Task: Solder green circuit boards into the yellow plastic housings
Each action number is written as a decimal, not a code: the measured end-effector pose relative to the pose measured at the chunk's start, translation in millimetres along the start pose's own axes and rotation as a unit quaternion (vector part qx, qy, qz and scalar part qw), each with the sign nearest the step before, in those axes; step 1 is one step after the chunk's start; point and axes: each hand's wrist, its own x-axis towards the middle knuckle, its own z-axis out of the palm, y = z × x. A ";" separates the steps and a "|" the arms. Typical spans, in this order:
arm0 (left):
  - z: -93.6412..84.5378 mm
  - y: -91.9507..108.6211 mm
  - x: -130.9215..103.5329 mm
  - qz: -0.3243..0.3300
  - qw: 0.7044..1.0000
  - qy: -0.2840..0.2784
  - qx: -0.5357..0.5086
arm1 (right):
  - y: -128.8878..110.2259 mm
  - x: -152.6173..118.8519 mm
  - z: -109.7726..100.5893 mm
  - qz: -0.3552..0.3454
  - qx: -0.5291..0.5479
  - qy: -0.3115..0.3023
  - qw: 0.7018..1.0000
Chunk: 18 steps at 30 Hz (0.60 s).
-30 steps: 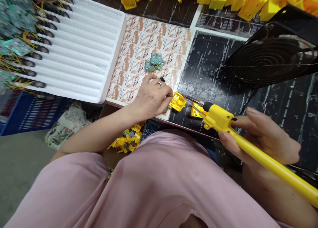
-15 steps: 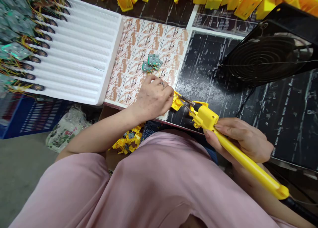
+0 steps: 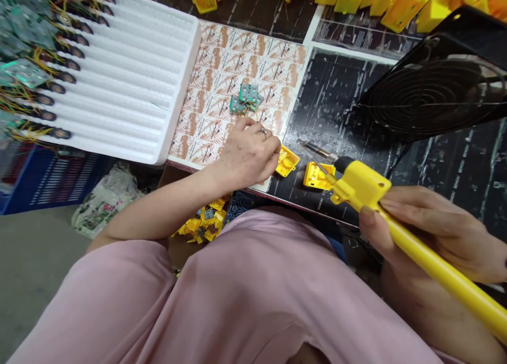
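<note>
My right hand (image 3: 431,232) is wrapped round a yellow soldering tool (image 3: 364,187), whose metal tip points up and left over the black board. Below its tip, an open yellow housing (image 3: 317,176) lies near the table's front edge. My left hand (image 3: 251,155) has its fingers curled at the left side of another yellow housing (image 3: 288,161); the fingertips are hidden, so what they grip does not show. Just beyond the left hand, green circuit boards (image 3: 249,93) with thin yellow wires lie on the patterned sheet (image 3: 214,78).
A white foam tray (image 3: 134,73) at the left bears circuit boards with wires and round black parts. A black fan (image 3: 428,97) stands at the right. Yellow housings (image 3: 404,7) line the back. Below the table are a blue crate (image 3: 59,182) and a box of yellow parts.
My right hand has moved right with the soldering tool, and its tip has come away from the housing beside my left hand. The second housing is now less covered. My left hand has barely moved.
</note>
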 end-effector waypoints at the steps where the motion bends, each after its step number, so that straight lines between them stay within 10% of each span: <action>1: 0.1 -0.3 -0.1 0.001 1.000 0.001 0.002 | 0.7 -2.4 -0.2 0.003 0.002 0.017 1.000; 7: 1.2 0.3 0.6 0.007 1.000 -0.003 0.019 | 4.7 -2.9 -2.9 -0.021 -0.032 0.055 0.998; 12: -1.4 -1.4 -1.7 0.016 1.000 0.004 0.025 | 12.2 10.4 -12.7 -0.119 -0.072 -0.094 0.986; 18: 5.3 -3.8 -13.1 0.154 0.985 0.040 -0.060 | 34.0 7.5 16.5 -0.133 -0.038 -0.104 0.985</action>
